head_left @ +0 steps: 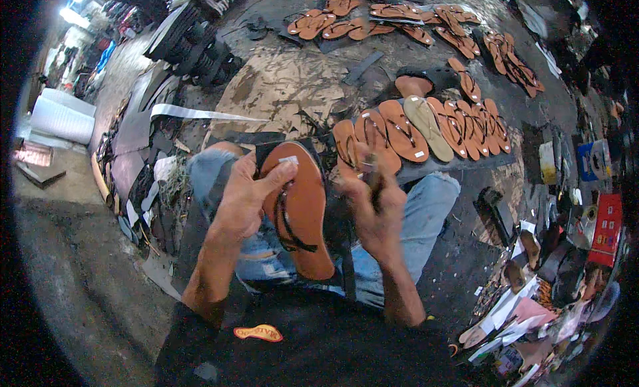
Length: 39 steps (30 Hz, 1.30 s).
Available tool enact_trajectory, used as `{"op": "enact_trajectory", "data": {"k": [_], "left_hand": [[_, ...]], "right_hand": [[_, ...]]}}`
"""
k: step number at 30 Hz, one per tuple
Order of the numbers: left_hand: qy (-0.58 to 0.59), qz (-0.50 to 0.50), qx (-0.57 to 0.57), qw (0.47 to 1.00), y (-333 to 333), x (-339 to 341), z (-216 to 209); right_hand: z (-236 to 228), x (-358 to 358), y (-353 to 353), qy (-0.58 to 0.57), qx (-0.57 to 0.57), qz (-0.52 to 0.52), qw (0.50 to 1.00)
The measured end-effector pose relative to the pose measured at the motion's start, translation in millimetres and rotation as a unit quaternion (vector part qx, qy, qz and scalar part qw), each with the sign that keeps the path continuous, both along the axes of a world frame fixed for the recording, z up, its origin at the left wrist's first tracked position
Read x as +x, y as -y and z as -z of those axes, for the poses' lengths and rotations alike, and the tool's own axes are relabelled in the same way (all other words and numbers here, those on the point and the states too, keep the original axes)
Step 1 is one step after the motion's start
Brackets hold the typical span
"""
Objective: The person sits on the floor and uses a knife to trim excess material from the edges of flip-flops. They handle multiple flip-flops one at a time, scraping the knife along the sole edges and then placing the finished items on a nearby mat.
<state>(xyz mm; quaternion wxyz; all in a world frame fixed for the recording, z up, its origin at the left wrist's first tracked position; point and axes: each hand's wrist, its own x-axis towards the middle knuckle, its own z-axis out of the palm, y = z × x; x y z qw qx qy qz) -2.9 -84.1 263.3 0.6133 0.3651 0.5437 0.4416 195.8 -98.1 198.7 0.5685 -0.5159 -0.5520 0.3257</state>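
My left hand grips a tan flip-flop with dark straps, held upright over my lap. The thumb presses on the footbed beside a small white label. To the right of that flip-flop is my right hand, smeared by motion, its fingers curled around something small and dark that I cannot make out. Just beyond the right hand, a row of tan flip-flops lies side by side, with one olive flip-flop among them.
More tan flip-flops lie on the floor farther off. Dark sheets are stacked at the far left, near a white roll. Scraps and offcuts heap up on the left. A red box and a cluttered pile are at right.
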Motion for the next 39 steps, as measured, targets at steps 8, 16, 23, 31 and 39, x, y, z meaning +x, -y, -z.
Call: {"op": "enact_trajectory", "data": {"k": [8,16,23,31,39], "left_hand": [[0.155,0.000,-0.109,0.982,39.7,-14.5,2.8],[0.146,-0.060,-0.131,0.979,51.9,-10.9,3.4],[0.165,-0.111,-0.117,0.973,58.5,-16.5,1.8],[0.151,-0.064,-0.113,0.980,62.8,-7.3,2.2],[0.196,-0.066,-0.099,0.973,70.4,-9.7,9.9]], "right_hand": [[27.3,60.4,185.6,0.117,-0.313,-0.216,0.917],[14.2,67.6,229.9,0.084,-0.368,-0.246,0.893],[4.5,72.2,242.7,0.146,-0.416,-0.243,0.864],[-0.7,57.0,217.1,0.068,-0.318,-0.113,0.939],[8.9,44.6,218.1,0.118,-0.297,-0.197,0.927]]}}
